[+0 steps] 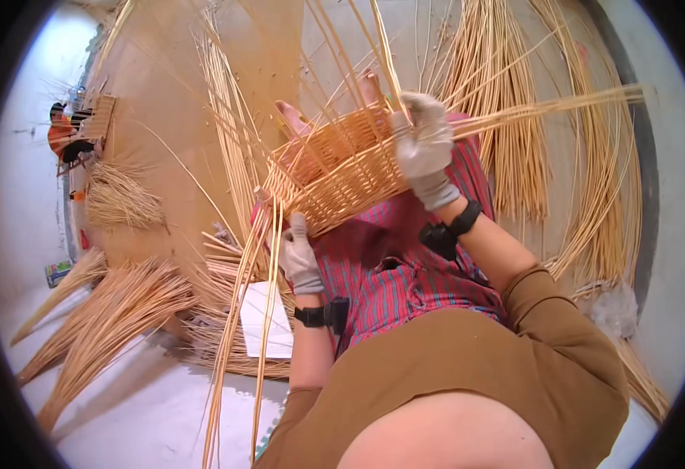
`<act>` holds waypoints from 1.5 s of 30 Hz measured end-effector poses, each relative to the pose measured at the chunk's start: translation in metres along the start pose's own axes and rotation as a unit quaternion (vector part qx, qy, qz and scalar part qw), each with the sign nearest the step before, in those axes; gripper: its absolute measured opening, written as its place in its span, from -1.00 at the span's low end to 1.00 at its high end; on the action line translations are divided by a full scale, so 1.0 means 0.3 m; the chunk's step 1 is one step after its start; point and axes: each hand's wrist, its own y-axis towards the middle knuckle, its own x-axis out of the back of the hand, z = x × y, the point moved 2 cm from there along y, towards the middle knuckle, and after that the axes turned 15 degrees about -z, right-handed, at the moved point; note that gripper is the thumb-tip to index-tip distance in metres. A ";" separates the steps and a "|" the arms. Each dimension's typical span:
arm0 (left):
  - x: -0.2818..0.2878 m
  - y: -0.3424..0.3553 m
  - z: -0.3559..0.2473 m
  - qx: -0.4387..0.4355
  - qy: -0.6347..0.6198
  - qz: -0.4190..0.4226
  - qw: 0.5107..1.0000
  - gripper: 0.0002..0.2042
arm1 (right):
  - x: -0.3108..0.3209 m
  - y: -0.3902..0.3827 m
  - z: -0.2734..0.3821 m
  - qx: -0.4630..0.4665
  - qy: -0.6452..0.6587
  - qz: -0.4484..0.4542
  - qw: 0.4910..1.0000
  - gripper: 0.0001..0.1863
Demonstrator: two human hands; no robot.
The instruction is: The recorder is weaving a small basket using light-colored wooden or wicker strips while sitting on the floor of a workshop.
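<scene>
A half-woven wicker basket (350,191) rests tilted over my lap, its tall stakes standing up and fanning away from me. At its near left corner my left hand (299,258), in a pale work glove, grips the woven wall with the thumb up against it. Long loose cane strands (262,336) hang down past that hand. My right hand (423,144), also gloved, is closed at the basket's right end around cane strands (546,113) that stretch out to the right. Its fingertips are slightly blurred and partly hidden among the stakes.
Bundles of long canes (499,102) lie on the floor at the far right. More bundles (116,320) lie at the left, near a white sheet (266,319) beside my left forearm. A person in orange (62,133) sits at the far left. A wall (675,234) bounds the right side.
</scene>
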 end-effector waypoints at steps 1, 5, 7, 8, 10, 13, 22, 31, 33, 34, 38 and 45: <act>0.007 0.009 -0.002 0.126 -0.165 0.003 0.978 -0.49 | -0.007 -0.047 0.079 0.033 0.053 0.109 0.992 -0.71; 0.043 0.038 -0.048 0.291 -0.388 0.072 0.872 -0.61 | -0.179 -0.248 0.303 -0.136 0.043 0.399 0.906 -0.44; 0.047 0.016 -0.037 0.205 -0.339 0.080 0.915 -0.62 | -0.323 -0.324 0.317 -0.188 -0.082 0.330 0.922 -0.28; 0.042 -0.002 -0.019 0.151 -0.333 0.061 0.929 -0.66 | -0.418 -0.347 0.301 -0.204 -0.130 0.265 0.933 -0.23; 0.025 -0.034 0.013 0.024 -0.337 0.114 0.934 -0.59 | -0.512 -0.402 0.222 -0.262 -0.161 0.232 0.923 -0.16; 0.003 -0.019 0.054 -0.102 -0.190 0.061 0.975 -0.41 | -0.598 -0.438 0.134 -0.326 -0.034 0.198 0.924 -0.17; 0.025 0.092 0.010 -0.237 -0.011 0.043 0.970 -0.26 | -0.513 -0.392 0.227 -0.245 0.062 0.147 0.956 -0.24; 0.018 0.077 -0.025 -0.235 0.038 -0.003 0.971 -0.24 | -0.519 -0.337 0.282 -0.193 0.117 0.316 0.921 -0.49; 0.007 0.078 -0.015 -0.247 0.078 -0.012 0.966 -0.26 | -0.474 -0.284 0.327 -0.133 0.084 0.242 0.957 -0.51; 0.001 0.082 -0.008 -0.243 0.082 -0.032 0.966 -0.27 | -0.437 -0.261 0.342 -0.125 0.161 0.203 0.958 -0.57; -0.004 0.114 -0.008 -0.300 -0.040 -0.035 0.952 -0.32 | -0.255 -0.222 0.253 -0.281 0.344 0.231 0.866 -0.73; 0.035 -0.015 -0.098 -0.176 -0.014 -0.012 0.984 -0.68 | -0.137 -0.266 -0.086 -0.436 0.381 0.293 0.761 -0.75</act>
